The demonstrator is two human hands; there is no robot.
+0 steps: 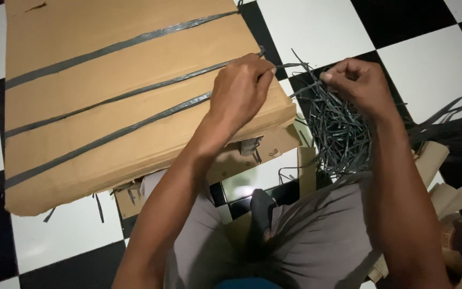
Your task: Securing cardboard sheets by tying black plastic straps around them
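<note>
Three straps (pixel 108 99) lie across the top of the cardboard sheet (pixel 81 144), which rests on the floor (pixel 316 27). A pile of strap pieces (pixel 338 134) lies just right of the cardboard sheet. Cardboard scraps (pixel 445 187) lie farther right.

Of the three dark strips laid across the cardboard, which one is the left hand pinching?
The middle strip: the left hand pinches its right end at the cardboard edge; the other two lie untouched.

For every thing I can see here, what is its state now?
Left hand: grip pinched shut on a grey strip end at the cardboard edge.
Right hand: grip pinched shut on the same strip.
Grey strip: stretched between both hands.
Cardboard sheet: flat, tilted, three strips across it.
Loose strips: tangled heap on the floor.
</note>
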